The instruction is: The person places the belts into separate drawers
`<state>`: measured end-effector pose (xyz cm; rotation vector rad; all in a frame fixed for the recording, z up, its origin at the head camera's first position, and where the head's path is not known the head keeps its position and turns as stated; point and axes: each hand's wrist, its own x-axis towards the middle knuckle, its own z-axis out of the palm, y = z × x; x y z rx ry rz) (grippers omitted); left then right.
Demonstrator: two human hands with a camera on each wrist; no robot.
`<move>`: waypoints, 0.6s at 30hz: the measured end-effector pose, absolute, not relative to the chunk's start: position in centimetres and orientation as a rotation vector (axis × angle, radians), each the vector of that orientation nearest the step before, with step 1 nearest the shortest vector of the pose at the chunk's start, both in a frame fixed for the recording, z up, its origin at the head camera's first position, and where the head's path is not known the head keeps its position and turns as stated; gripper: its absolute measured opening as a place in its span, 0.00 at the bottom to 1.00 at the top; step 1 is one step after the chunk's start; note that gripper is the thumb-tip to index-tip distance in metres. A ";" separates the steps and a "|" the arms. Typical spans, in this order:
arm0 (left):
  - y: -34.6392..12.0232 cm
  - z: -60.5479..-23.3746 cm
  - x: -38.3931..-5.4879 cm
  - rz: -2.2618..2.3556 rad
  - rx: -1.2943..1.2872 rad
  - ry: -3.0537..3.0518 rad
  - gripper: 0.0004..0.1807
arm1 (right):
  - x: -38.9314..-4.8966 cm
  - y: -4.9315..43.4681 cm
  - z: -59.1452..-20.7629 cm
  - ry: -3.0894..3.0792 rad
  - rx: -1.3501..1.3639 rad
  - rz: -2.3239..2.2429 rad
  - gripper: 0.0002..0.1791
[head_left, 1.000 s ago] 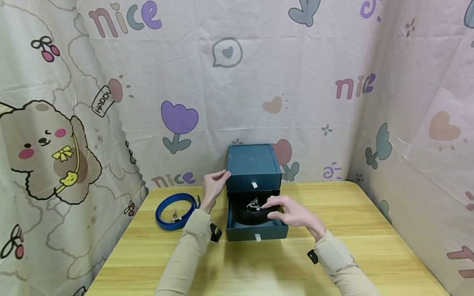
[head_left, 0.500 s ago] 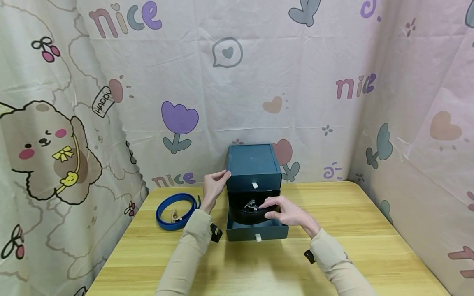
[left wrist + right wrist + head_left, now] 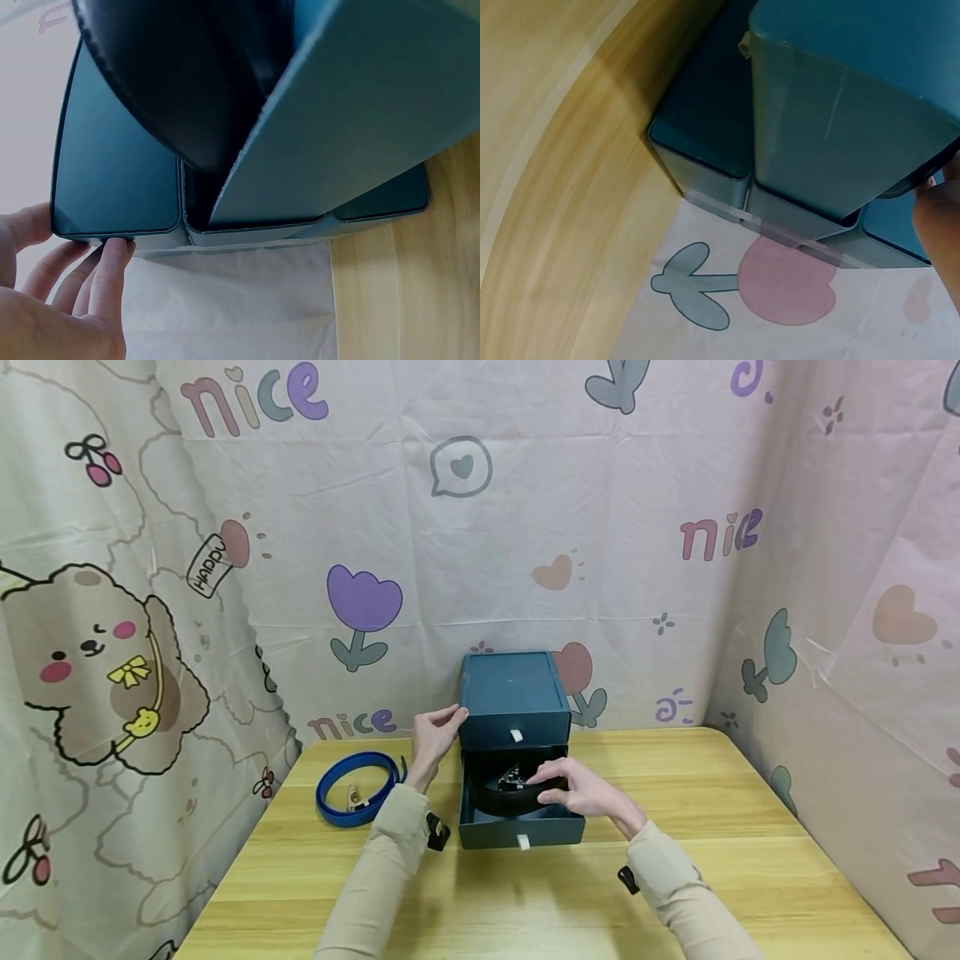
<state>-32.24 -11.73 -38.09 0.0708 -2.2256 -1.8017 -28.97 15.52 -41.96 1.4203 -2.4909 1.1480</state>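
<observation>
A dark teal two-tier drawer box (image 3: 513, 683) stands at the back of the table with its lower drawer (image 3: 491, 837) pulled out. Inside that drawer is a coiled black belt (image 3: 498, 802) with a silver buckle (image 3: 512, 778). My right hand (image 3: 581, 789) pinches the right part of the coil between thumb and fingers; in the right wrist view the belt's dark edge (image 3: 911, 182) shows at the fingertips. My left hand (image 3: 433, 739) touches the box's upper left corner, and in the left wrist view its fairly straight fingers (image 3: 111, 281) press against the side.
A coiled blue belt (image 3: 327, 810) with a light metal buckle lies on the wooden table (image 3: 300, 893), left of the box. White pull tabs (image 3: 522, 842) mark the drawer fronts. A printed cloth (image 3: 480, 568) hangs behind the box.
My right hand has shifted slightly left along with the black belt, which rocks a little within the drawer. The left hand and the box hold their places.
</observation>
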 end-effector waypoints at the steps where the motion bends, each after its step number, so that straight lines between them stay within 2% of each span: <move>1: -11.7 -38.1 -32.2 -1.801 0.065 -2.223 0.20 | -29.1 15.5 -42.0 -2.489 1.417 1.138 0.13; 18: -11.8 -38.0 -32.1 -1.818 0.079 -2.232 0.20 | -30.3 15.0 -42.8 -2.545 1.383 0.999 0.12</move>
